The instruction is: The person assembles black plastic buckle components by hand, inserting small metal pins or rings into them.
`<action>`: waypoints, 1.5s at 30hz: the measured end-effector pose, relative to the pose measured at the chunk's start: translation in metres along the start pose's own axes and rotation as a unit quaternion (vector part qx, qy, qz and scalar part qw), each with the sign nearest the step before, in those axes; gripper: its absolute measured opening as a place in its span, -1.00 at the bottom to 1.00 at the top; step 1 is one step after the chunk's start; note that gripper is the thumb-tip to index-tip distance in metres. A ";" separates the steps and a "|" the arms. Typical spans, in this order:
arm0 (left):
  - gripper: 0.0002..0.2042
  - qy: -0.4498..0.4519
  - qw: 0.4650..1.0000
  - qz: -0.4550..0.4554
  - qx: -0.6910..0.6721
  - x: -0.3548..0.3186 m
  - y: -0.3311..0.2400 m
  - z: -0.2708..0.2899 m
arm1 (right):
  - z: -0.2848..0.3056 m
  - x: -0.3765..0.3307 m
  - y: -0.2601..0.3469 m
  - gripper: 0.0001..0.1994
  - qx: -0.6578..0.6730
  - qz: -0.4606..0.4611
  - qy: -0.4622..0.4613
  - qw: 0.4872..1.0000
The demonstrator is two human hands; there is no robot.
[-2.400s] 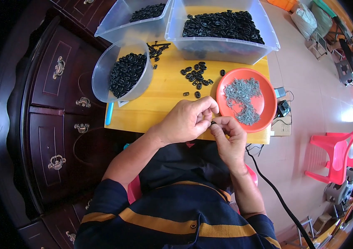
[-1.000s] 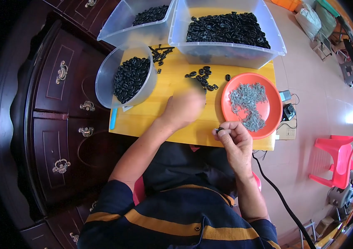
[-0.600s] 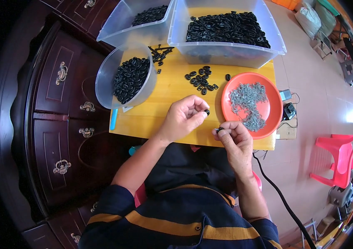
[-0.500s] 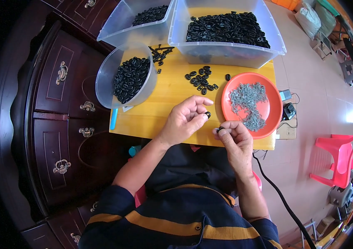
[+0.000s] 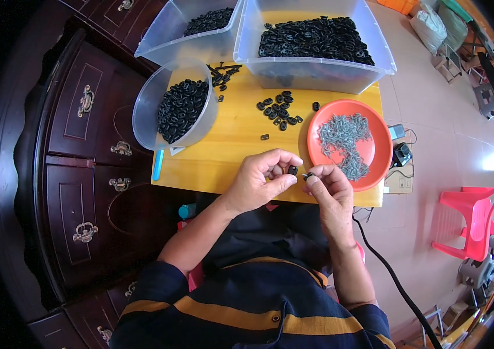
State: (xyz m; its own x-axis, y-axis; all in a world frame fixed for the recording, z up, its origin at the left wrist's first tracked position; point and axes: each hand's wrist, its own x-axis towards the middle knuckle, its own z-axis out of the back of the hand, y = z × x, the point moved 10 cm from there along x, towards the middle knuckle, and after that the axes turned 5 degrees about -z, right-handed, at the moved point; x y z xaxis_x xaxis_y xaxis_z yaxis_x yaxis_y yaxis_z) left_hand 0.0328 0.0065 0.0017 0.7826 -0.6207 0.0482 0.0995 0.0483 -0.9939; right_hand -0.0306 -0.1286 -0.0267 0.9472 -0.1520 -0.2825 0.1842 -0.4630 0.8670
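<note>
A small black oval piece (image 5: 292, 170) is pinched between the thumb and fingers of my left hand (image 5: 261, 177), over the table's near edge. Close to its right, my right hand (image 5: 329, 189) grips another small dark piece (image 5: 310, 175); a pale, thin tip shows at its left side, too small to name. The two held pieces are near each other but apart. Beyond my hands lies a loose group of black oval two-holed pieces (image 5: 283, 110), with one small flat black piece (image 5: 265, 137) nearer me. Beside my right hand, an orange-red plate (image 5: 382, 152) holds many small silvery metal pins or screws (image 5: 348, 139).
A round clear tub (image 5: 142, 125) of black pieces stands at left on the yellow table (image 5: 229, 151). Two clear bins, left (image 5: 165, 49) and right (image 5: 317, 72), fill the back. Dark drawers (image 5: 72, 192) flank the left; a pink chair (image 5: 471, 218) stands right.
My left hand has lowered slightly and the piece in it has turned. A small flat black piece now shows on the table where that hand was. The whole view has shifted a little.
</note>
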 end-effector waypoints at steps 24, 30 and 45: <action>-0.87 -0.005 0.982 0.025 -0.188 -0.001 0.007 -0.012 | 0.012 0.002 0.000 -0.90 0.060 0.015 -0.026 0.998; -0.88 0.003 0.972 0.039 -0.233 -0.008 0.025 -0.065 | 0.022 0.005 -0.008 -0.91 0.139 -0.001 -0.049 0.989; -0.84 0.036 0.999 -0.039 -0.003 -0.011 -0.012 -0.078 | 0.023 0.005 -0.008 -0.90 0.231 -0.036 -0.055 0.971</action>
State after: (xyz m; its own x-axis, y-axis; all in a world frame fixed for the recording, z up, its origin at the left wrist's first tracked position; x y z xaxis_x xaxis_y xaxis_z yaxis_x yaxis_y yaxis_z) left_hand -0.0252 -0.0479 0.0050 0.7260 -0.6773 0.1190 0.1554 -0.0070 -0.9878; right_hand -0.0332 -0.1452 -0.0446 0.8977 -0.1860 -0.3995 0.0866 -0.8145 0.5737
